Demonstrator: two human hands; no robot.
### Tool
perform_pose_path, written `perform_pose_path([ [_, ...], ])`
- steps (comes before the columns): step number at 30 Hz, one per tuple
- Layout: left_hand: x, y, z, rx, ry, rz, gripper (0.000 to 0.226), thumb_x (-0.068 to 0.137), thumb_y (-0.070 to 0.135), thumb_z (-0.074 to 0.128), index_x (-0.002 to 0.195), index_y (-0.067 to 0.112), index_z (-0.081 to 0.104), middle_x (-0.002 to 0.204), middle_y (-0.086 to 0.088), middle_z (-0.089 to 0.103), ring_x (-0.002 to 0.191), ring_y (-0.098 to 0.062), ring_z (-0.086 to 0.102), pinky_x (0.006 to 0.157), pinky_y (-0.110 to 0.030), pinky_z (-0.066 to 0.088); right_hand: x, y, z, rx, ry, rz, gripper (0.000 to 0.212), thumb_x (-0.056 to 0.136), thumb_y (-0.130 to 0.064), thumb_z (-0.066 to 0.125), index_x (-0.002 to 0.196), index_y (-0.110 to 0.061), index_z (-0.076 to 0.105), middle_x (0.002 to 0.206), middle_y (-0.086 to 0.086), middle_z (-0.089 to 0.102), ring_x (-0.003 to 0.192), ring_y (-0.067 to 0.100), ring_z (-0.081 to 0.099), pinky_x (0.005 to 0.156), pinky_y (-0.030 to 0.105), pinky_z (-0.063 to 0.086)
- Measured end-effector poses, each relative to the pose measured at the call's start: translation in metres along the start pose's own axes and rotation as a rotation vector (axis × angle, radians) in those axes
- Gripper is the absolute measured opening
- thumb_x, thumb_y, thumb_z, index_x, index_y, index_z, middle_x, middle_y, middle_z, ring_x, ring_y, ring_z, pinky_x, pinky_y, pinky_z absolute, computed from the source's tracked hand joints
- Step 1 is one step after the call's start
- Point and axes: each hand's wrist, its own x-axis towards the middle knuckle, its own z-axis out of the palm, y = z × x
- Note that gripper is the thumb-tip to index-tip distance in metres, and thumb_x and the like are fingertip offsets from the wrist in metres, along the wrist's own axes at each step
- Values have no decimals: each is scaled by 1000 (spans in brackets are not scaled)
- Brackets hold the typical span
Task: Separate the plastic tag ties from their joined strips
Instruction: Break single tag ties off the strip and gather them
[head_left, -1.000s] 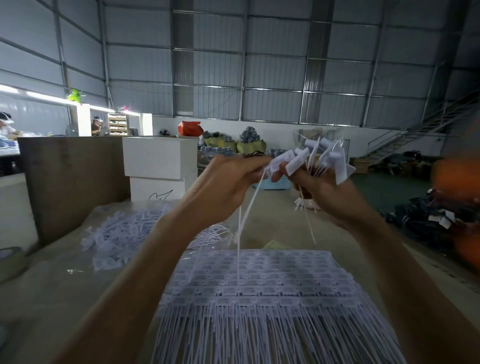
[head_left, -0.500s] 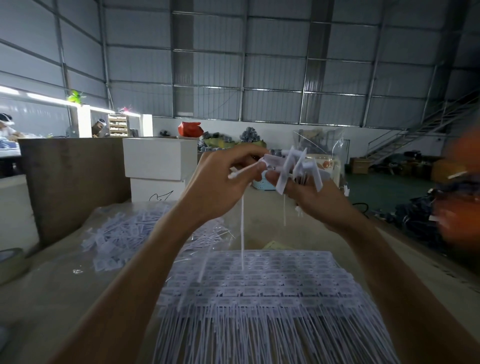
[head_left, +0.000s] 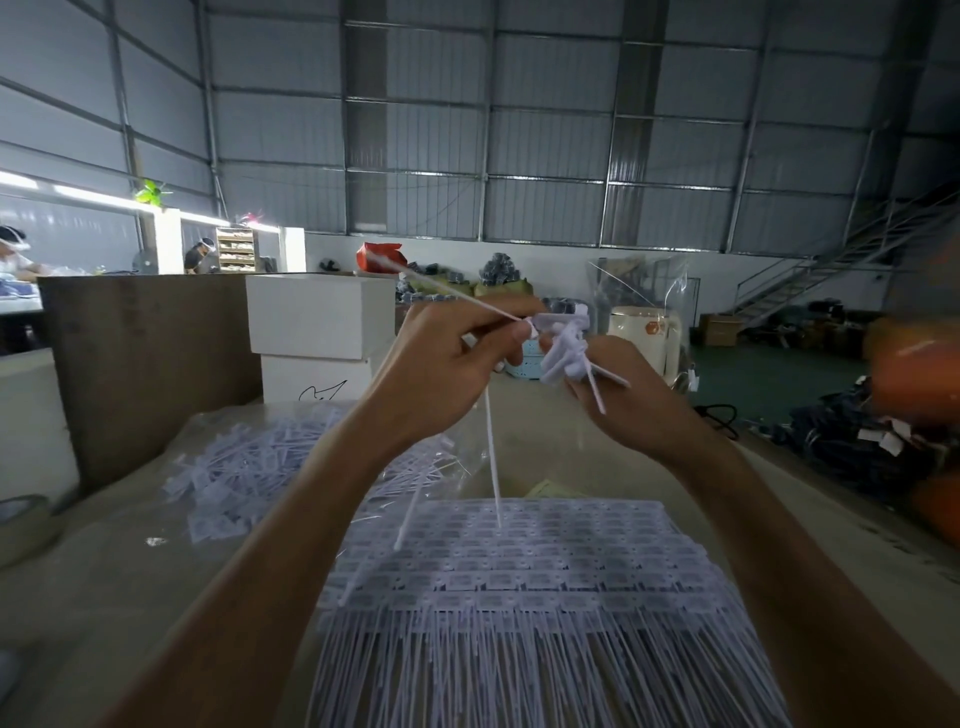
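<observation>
Head view: warehouse, metal walls; table bearing joined strips; both hands pinching tag ties.

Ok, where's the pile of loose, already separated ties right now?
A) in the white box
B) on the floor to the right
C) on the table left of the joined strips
C: the loose ties lie heaped on the table, left of the joined strips.

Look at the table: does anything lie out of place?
One loose tie lies slanted across the left edge of the neat stacked strips, apart from the pile of separated ties. Nothing looks spilled or broken.
</observation>
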Motion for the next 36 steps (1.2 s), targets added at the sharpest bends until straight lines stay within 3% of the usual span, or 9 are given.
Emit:
perform_pose_path([
  [3, 1, -2, -1, 6, -43, -6, 22, 97, 12, 58, 113, 18, 72, 78, 5, 70, 71, -6, 66, 70, -24, 53, 0, 7, 0, 132, 25, 117, 50, 84, -34, 42, 103, 7, 65, 96, 28, 66, 80, 34, 63, 88, 38, 53],
  [4, 0, -3, -2, 22, -50, 2, 21, 97, 11, 59, 111, 17, 73, 81, 5, 72, 71, -6, 66, 70, -24, 54, -1, 10, 0, 141, 17, 128, 54, 86, -36, 41, 109, 9, 61, 101, 29, 64, 89, 40, 63, 90, 46, 51],
  [7, -1, -3, -2, 119, -40, 38, 21, 93, 19, 66, 113, 17, 74, 90, 21, 68, 77, 6, 64, 72, -12, 50, -3, 11, 1, 154, 97, 135, 26, 104, -17, 41, 92, -8, 62, 76, 2, 59, 61, 0, 58, 60, 18, 49],
  [9, -1, -4, -2, 154, -25, 38, 32, 87, 25, 72, 120, 24, 70, 87, 26, 62, 80, 13, 59, 74, -3, 41, -1, 4, 0, 296, 119, 192, 35, 109, -24, 37, 85, -10, 60, 63, -1, 48, 45, 1, 41, 44, 14, 35],
  [14, -2, -2, -1, 199, 12, 91, 39, 77, 27, 82, 113, 24, 67, 95, 8, 67, 87, -4, 65, 79, -26, 55, -7, -12, -8, 540, 66, 226, 43, 78, -62, 59, 73, -19, 65, 56, -9, 38, 49, 4, 30, 48, 18, 26],
  [20, -2, -3, 2, 204, -19, 119, 38, 74, 32, 84, 104, 19, 65, 95, 3, 68, 86, -8, 65, 75, -32, 56, -8, -11, -5, 457, 18, 132, 2, 95, -24, 65, 95, -23, 64, 59, -27, 61, 56, -14, 57, 50, 3, 40],
  [27, -1, -6, 1, 101, -53, 49, 48, 76, 29, 83, 120, 23, 65, 96, 27, 62, 92, 13, 62, 81, -8, 51, -5, -5, -10, 465, 174, 227, 14, 93, -22, 68, 80, -19, 69, 52, -17, 58, 47, -7, 52, 45, 6, 37],
  [31, -2, -11, 1, 284, -77, 12, 52, 77, 39, 81, 125, 31, 62, 108, 17, 68, 94, -6, 62, 81, -36, 57, -4, -5, -13, 587, 244, 277, 22, 93, -24, 67, 71, -19, 66, 52, -8, 41, 45, 4, 33, 43, 15, 30],
  [36, -6, -8, 2, 534, 14, 87, 36, 89, 36, 70, 123, 25, 65, 109, 2, 71, 93, -18, 61, 79, -30, 45, -4, -10, -7, 593, 225, 275, 17, 92, -25, 69, 81, -13, 65, 56, -6, 46, 48, 5, 38, 47, 20, 31],
])
